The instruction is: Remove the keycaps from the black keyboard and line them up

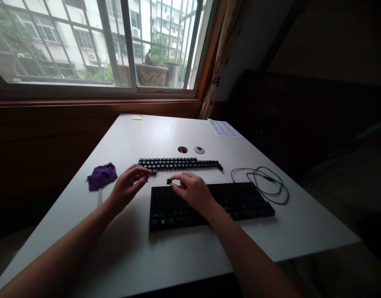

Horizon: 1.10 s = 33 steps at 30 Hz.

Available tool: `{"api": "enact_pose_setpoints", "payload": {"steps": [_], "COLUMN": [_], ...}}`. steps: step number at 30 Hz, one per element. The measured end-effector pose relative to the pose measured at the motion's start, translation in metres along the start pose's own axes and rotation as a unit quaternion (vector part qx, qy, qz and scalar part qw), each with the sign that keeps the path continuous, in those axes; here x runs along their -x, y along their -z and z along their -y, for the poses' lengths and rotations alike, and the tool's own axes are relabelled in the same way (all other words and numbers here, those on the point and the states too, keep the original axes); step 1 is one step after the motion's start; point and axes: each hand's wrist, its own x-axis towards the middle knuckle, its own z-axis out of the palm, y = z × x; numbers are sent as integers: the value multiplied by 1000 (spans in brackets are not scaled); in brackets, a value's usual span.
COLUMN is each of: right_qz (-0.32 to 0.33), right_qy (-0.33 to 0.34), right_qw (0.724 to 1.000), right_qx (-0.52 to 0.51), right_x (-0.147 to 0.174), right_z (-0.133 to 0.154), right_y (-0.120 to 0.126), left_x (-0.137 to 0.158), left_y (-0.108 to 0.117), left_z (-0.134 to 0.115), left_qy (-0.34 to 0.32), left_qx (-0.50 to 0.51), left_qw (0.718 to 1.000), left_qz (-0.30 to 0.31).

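A black keyboard (pixel 240 200) lies on the white table, with most of its keycaps off and a few left along its lower left edge. Behind it, loose black keycaps (pixel 178 163) stand in rows. My left hand (pixel 130 182) is at the left end of these rows, its fingertips closed on a dark keycap (pixel 154 171) just below them. Over the keyboard's upper left part, my right hand (pixel 190 190) pinches another black keycap (pixel 169 181) between thumb and fingers. The right hand and wrist hide part of the keyboard.
A purple cloth (pixel 102 176) with a pale handle (pixel 100 198) under it lies at left. The coiled black cable (pixel 271 192) is at right. Farther back are a round table hole (pixel 182 150), a grey ring cover (pixel 199 150), a printed sheet (pixel 224 128) and yellow notes (pixel 137 117).
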Motion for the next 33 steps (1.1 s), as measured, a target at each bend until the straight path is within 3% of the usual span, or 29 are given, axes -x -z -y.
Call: {"api": "enact_pose_setpoints", "payload": {"steps": [6, 11, 22, 28, 33], "right_qz": [116, 171, 158, 96, 87], "right_qy": [-35, -64, -107, -68, -31], "right_qw": [990, 976, 972, 986, 986], "right_qx": [67, 121, 139, 117, 139], "right_x": [-40, -60, -57, -50, -43], "right_z": [-11, -19, -26, -26, -24], "right_y": [-7, -30, -43, -41, -38], "left_x": [-11, -14, -16, -16, -13], "left_y": [18, 31, 30, 29, 26], "left_z": [19, 39, 45, 48, 53], "left_qy": [65, 136, 164, 170, 120], "left_qx": [-79, -107, -132, -140, -160], "left_qw": [983, 965, 964, 963, 971], "left_qz": [-152, -198, -161, -152, -128]}}
